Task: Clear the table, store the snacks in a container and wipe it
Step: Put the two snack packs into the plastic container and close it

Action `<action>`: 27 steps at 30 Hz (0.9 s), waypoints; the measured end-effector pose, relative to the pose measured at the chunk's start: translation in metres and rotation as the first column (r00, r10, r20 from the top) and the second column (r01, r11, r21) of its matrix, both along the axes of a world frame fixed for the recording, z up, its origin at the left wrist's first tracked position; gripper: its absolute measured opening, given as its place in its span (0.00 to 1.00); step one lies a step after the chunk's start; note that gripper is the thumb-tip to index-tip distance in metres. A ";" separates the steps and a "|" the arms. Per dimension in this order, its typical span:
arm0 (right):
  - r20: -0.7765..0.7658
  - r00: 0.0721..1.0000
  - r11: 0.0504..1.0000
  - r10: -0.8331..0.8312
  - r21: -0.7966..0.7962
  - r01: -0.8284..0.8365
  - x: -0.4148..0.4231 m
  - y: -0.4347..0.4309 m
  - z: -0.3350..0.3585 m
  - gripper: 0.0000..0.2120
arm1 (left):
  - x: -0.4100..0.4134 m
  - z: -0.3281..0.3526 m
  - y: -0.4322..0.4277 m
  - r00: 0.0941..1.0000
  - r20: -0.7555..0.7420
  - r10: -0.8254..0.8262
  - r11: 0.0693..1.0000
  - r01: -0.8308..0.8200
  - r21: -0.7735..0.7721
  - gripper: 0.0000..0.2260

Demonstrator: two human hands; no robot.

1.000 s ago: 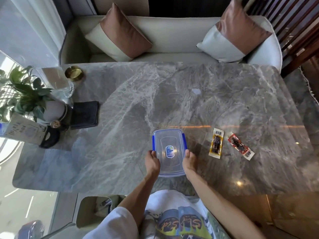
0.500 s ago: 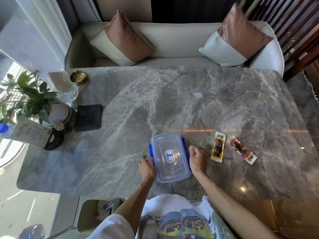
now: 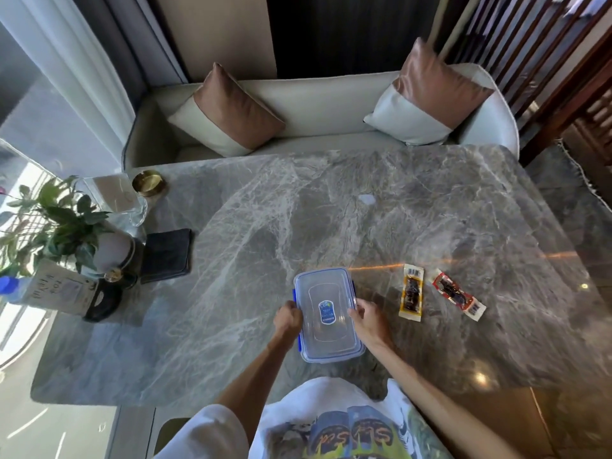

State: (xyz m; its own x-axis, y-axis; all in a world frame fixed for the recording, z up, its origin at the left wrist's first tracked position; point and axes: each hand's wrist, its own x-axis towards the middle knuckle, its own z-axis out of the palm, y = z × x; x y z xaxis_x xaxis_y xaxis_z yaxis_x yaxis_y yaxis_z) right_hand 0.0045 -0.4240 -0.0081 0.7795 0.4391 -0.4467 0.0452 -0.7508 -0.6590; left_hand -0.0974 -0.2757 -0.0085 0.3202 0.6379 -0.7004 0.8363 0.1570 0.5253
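Observation:
A clear plastic container with a lid, blue side clips and a blue sticker sits on the grey marble table near the front edge. My left hand is closed on its left side at the clip. My right hand grips its right edge. Two snack packets lie to the right of the container: a yellow one and a red one. A dark folded cloth lies at the left of the table.
At the table's left stand a potted plant, a clear glass holder, a brass ashtray and a card sign. A white sofa with two cushions lies beyond the far edge. A small pale scrap rests mid-table.
Both hands shifted from the container's near end to its long sides. The left hand closed on the left clip and the right hand took the right edge. The container turned slightly.

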 end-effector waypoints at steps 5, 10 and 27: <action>0.152 0.988 1.000 0.017 -0.004 -0.016 -0.005 0.000 0.012 0.12 | 0.007 0.001 -0.008 0.981 0.120 0.150 0.982 -0.134 -0.135 0.15; -0.151 0.975 0.973 -0.165 0.134 0.186 -0.001 -0.005 0.016 0.14 | 0.014 0.003 -0.004 0.953 0.175 0.246 0.951 -0.202 -0.235 0.14; -0.215 0.834 0.832 -0.508 0.125 0.540 0.060 -0.116 -0.029 0.14 | -0.036 -0.015 -0.011 0.792 0.162 0.588 0.808 -0.568 -0.157 0.33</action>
State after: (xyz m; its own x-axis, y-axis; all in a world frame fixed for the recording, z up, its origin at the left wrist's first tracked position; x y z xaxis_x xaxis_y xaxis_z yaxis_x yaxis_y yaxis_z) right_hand 0.0646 -0.5399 -0.0372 0.8353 0.0675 -0.5456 -0.4439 -0.5027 -0.7418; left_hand -0.1331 -0.2862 -0.0230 0.0475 0.6815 -0.7303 0.4560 0.6357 0.6228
